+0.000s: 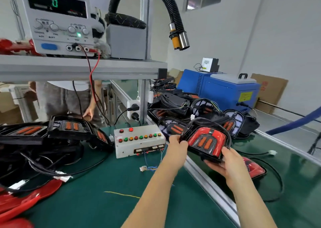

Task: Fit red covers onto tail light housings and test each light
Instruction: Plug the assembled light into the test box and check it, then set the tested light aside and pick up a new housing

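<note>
A tail light with a red cover on its black housing is held up between both hands, just right of the white test box with coloured buttons. My left hand grips its left edge. My right hand holds its lower right corner from below. Another red-covered light lies on the belt under my right hand. Uncovered black housings are piled at the left, and more housings lie behind. Loose red covers lie at the lower left.
A power supply with red and black leads sits on the shelf above. A loose white connector with thin wires lies before the test box. A blue machine stands at the back right. Another person stands behind the bench. A metal rail divides bench and belt.
</note>
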